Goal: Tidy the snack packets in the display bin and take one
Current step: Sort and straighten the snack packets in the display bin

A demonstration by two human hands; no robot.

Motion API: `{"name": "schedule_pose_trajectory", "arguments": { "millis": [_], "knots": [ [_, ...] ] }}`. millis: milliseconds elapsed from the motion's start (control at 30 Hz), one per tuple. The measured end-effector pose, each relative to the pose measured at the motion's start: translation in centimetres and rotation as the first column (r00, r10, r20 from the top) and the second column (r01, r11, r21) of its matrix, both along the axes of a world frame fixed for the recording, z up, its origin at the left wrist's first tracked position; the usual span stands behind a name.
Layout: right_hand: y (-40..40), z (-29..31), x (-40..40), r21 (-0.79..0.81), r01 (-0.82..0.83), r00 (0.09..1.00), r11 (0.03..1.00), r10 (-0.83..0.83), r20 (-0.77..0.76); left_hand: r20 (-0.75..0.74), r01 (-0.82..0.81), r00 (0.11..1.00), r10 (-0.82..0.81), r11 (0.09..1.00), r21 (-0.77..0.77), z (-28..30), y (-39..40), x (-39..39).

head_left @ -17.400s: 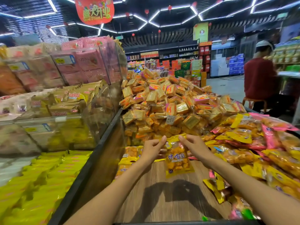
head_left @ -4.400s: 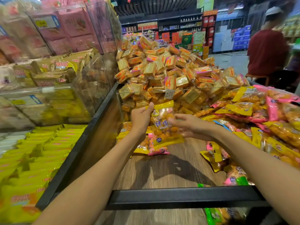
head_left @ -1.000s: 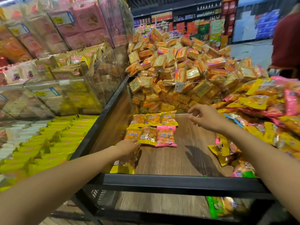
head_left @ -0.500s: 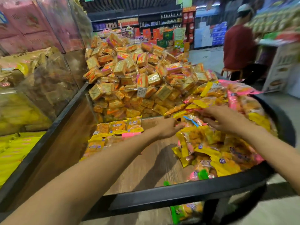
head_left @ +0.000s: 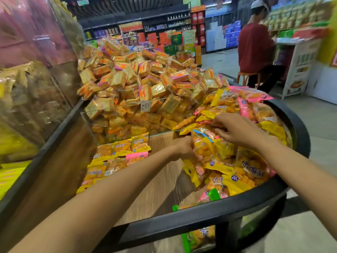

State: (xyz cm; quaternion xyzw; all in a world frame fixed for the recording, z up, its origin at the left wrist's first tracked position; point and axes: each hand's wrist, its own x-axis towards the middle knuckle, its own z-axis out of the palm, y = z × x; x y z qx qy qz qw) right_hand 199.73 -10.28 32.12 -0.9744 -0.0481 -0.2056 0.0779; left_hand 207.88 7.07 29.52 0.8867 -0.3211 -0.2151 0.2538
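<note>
The display bin (head_left: 182,221) has a black rim and a wood-grain floor. Neat rows of yellow and pink snack packets (head_left: 120,154) lie flat at its back left. A loose heap of the same packets (head_left: 237,161) fills its right side. My left hand (head_left: 184,147) reaches into the heap's left edge, fingers curled round a yellow packet (head_left: 202,148). My right hand (head_left: 235,128) lies on top of the heap further back, its fingers bent and pinching at a packet there.
A clear divider (head_left: 127,106) holds back a tall pile of square orange-wrapped snacks (head_left: 142,84) behind the bin. Acrylic bins (head_left: 36,92) of other goods stand at left. A person in a red top (head_left: 253,46) sits on a stool at back right.
Both hands have pushed deeper into the loose heap on the right; my left hand now curls round a packet. The view has shifted slightly nearer the bin.
</note>
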Motion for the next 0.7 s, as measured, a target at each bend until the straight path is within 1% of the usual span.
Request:
{"name": "schedule_pose_trajectory", "arguments": {
  "millis": [100,200,300,367,433,500,533,567,600,633,667,700],
  "knots": [
    [0.1,0.0,-0.2,0.001,0.024,1.000,1.000,-0.024,-0.020,0.014,-0.032,0.999,0.032,0.999,-0.024,0.8,2.3,0.1],
    [0.5,0.0,-0.3,0.013,0.039,0.998,0.999,-0.038,-0.044,-0.021,-0.107,0.994,0.105,0.985,-0.138,1.5,5.9,0.5],
    [1.8,0.6,-0.2,-0.002,0.027,0.997,1.000,-0.027,-0.075,-0.086,-0.204,0.979,0.187,0.940,-0.273,2.9,10.1,0.1],
    [3.5,1.6,0.2,0.009,0.016,0.997,1.000,-0.015,-0.081,-0.151,-0.296,0.954,0.257,0.881,-0.369,3.9,12.8,-0.2],
    [6.5,2.7,1.1,0.066,-0.006,0.996,0.998,0.012,-0.090,-0.202,-0.378,0.926,0.320,0.799,-0.467,4.2,15.0,-0.4],
    [10.3,3.6,2.5,0.182,-0.011,0.996,0.983,0.027,-0.083,-0.282,-0.475,0.880,0.382,0.685,-0.552,4.0,16.6,-0.2],
    [12.2,3.8,3.4,0.263,-0.001,0.998,0.965,0.019,-0.066,-0.347,-0.523,0.852,0.392,0.627,-0.577,3.8,17.1,-0.2],
    [14.0,3.9,4.3,0.366,0.017,0.999,0.930,0.003,-0.054,-0.409,-0.564,0.826,0.389,0.574,-0.593,3.8,17.6,-0.2],
    [15.6,3.9,5.2,0.485,0.043,0.998,0.873,-0.013,-0.065,-0.458,-0.586,0.810,0.367,0.538,-0.606,3.8,17.9,-0.2],
    [17.0,3.7,6.0,0.618,0.062,0.996,0.784,-0.013,-0.083,-0.490,-0.601,0.798,0.351,0.512,-0.614,3.9,18.2,-0.3],
    [18.0,3.4,6.8,0.753,0.075,0.994,0.654,0.006,-0.105,-0.498,-0.604,0.796,0.343,0.501,-0.620,4.0,18.3,-0.3],
    [18.9,2.9,7.4,0.869,0.088,0.991,0.487,0.048,-0.127,-0.494,-0.603,0.798,0.346,0.492,-0.628,4.0,18.4,-0.3]
  ]
}}
